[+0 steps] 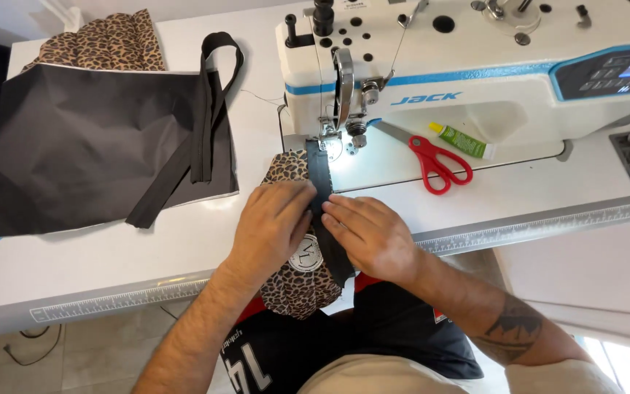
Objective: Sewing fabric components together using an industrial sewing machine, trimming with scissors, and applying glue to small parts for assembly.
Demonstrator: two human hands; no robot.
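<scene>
My left hand lies flat, fingers loose, palm down on the leopard-print fabric piece, pressing it to the counter just in front of the sewing machine. My right hand also flat and unclenched, fingertips pinning the black strap that runs along the leopard piece toward the presser foot. Neither hand grasps anything, both just press down. The two hands touch at the fingertips over the strap, directly in front of the machine's needle area. Front end of leopard piece + strap sits under the presser foot, lit by the machine lamp; rear end hangs off the counter edge toward my lap. A round white label shows on the leopard piece between my hands.

Red-handled scissors lie on the machine bed, just right of the needle area under the machine arm. Small green-yellow tube just beside the scissors, further back under the arm. Left of the machine, well apart from my hands: large black fabric sheet spread on the counter w/ a black strap loop lying over its right side. More leopard fabric bunched behind the black sheet, far left-rear of the machine. Control panel at the right end of the machine head
</scene>
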